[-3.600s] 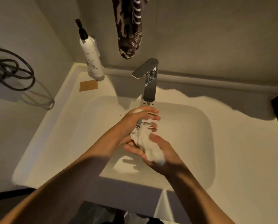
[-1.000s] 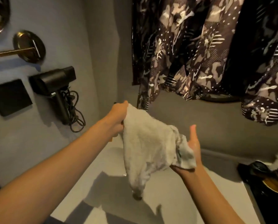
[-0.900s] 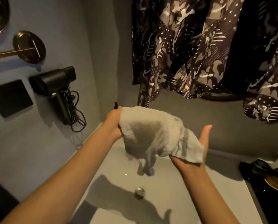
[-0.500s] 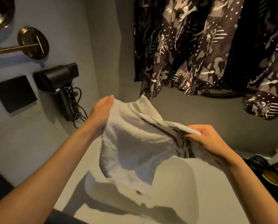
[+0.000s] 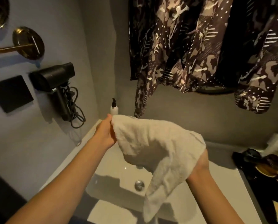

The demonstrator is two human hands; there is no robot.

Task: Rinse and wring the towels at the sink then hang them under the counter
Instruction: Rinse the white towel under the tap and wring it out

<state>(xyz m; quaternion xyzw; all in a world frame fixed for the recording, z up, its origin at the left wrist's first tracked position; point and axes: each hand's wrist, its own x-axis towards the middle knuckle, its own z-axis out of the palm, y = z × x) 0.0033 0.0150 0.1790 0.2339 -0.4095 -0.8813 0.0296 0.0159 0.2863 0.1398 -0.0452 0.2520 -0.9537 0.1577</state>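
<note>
Towel (image 5: 154, 143), white, spread open in the air above sink (image 5: 112, 173), held at two ends. Left hand (image 5: 105, 133) on the towel's left corner, fingers curled round the edge, thumb on top, gripping cloth. Right hand (image 5: 201, 164) under the towel's right end, mostly covered by cloth; palm edge and wrist visible, fingers hidden, cannot tell if pinching or spread. Loose tail of towel hanging down from right hand toward sink's near rim, not touching the basin as far as visible. Drain (image 5: 139, 185) in the sink bottom, just left of the hanging tail. Soap bottle (image 5: 114, 108) with black pump upright at sink's back left corner, just behind left hand. Hair dryer (image 5: 54, 78), black, on wall left of sink, cord (image 5: 75, 109) coiled below it. Black square plate (image 5: 11, 92) on wall further left of sink, brass round mount with bar (image 5: 28, 43) above the hair dryer. Patterned camouflage fabric (image 5: 191, 50) hanging above sink, lowest tip close over towel's left corner. Dark items on counter right of sink, blurred, unclear.
</note>
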